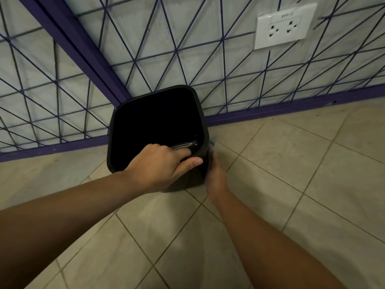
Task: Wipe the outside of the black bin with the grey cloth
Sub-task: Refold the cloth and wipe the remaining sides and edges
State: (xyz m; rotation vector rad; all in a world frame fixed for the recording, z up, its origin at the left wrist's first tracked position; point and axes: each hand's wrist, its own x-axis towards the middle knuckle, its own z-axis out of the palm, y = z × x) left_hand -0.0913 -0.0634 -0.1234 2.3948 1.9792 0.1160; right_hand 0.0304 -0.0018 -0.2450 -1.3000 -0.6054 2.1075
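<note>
Two bare forearms reach in from the bottom edge, one from the left and one from the right, over the beige tiled floor (260, 163). Left hand (160, 165) is on the near rim of the black bin (133, 113): fingers (181, 152) curled over the edge into the dark inside, thumb lying along the outer wall, so it grips the rim. Right hand (215, 176) is blurred, pressed against the bin's right outer wall; only a sliver of the grey cloth (213, 143) peeks out above it, against that same wall. Whether those fingers are curled around the cloth or lying flat on it, I cannot tell through the blur.

One bin, one cloth. It stands on the floor, tucked into the corner where two wall sections meet, with its far rim close to the purple post (87, 59). Its long axis runs roughly upright, open mouth turned up toward the camera and leaning slightly away, the body narrowing down to the base.

Behind it, a purple wire grid (187, 49) covers the pale wall. One white double socket (285, 26) sits up at the right.
</note>
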